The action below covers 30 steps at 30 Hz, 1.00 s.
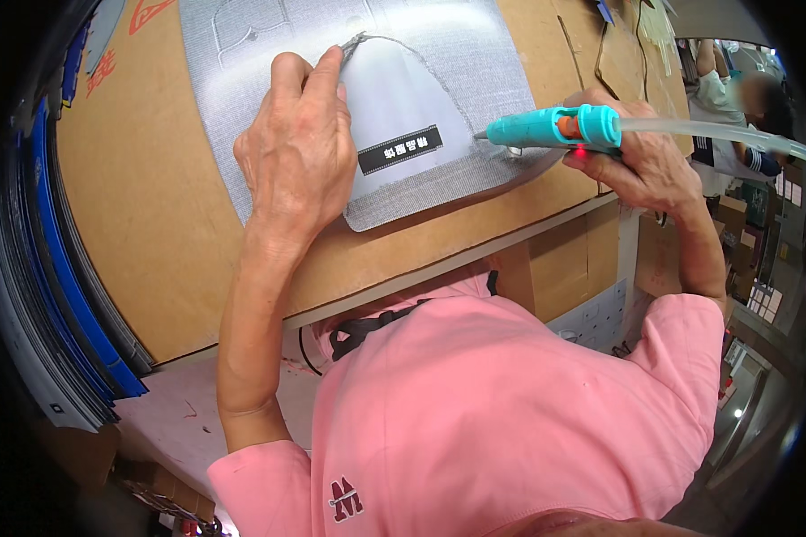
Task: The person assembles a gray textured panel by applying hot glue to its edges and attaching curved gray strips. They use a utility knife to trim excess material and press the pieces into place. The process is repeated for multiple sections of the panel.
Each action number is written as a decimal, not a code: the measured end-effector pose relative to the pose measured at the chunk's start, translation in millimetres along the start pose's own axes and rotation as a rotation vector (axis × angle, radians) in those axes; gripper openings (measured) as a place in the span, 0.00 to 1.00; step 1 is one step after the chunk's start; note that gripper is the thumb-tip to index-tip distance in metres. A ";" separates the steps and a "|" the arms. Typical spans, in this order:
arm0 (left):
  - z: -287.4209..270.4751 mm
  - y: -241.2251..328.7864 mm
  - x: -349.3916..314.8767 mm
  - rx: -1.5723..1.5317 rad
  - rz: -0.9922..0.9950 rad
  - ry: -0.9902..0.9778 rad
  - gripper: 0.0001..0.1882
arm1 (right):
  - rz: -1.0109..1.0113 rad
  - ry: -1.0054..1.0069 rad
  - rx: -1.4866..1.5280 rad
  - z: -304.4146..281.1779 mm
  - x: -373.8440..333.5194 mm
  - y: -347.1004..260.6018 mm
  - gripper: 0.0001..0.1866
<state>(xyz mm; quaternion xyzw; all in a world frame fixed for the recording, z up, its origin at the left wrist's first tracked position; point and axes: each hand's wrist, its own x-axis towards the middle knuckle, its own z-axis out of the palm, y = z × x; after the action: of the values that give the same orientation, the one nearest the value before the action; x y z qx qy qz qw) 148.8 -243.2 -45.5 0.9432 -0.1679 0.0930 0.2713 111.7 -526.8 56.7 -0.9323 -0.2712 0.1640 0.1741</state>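
My right hand (640, 157) grips a teal hot glue gun (542, 128) with a small red light lit. A long clear glue stick (707, 130) runs out of its back. The nozzle points left, at the edge of a pale arched panel (403, 98) on a grey denim-patterned sheet (497, 80). A thin dark cord (412, 52) curves along the panel's top and right side. My left hand (295, 143) is closed, with fingertips pinching the cord at the arch's top left. A black label (400, 149) with white lettering lies on the panel.
The sheet rests on a cardboard-covered table (143, 188). Blue and dark sheets (72, 259) are stacked upright along the left edge. Cardboard boxes (573, 251) stand below the front edge. Another person (734, 103) is at the far right. Pale strips (658, 31) lie at the back right.
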 end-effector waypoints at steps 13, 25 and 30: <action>-1.2 1.0 -0.9 -0.028 -0.018 0.005 0.13 | 0.023 0.110 -0.040 9.4 23.4 -1.6 0.14; -19.7 25.2 -1.7 0.054 0.053 0.129 0.10 | 0.035 0.563 0.067 10.2 7.0 8.6 0.16; 1.8 96.9 -14.2 0.003 0.271 0.036 0.13 | 0.205 0.682 0.142 11.4 -43.2 18.8 0.16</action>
<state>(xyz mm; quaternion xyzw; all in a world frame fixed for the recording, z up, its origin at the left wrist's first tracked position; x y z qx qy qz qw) 100.2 -317.6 -4.2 0.9105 -0.2889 0.1458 0.2576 81.1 -563.3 48.0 -0.9414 -0.0904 -0.1212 0.3016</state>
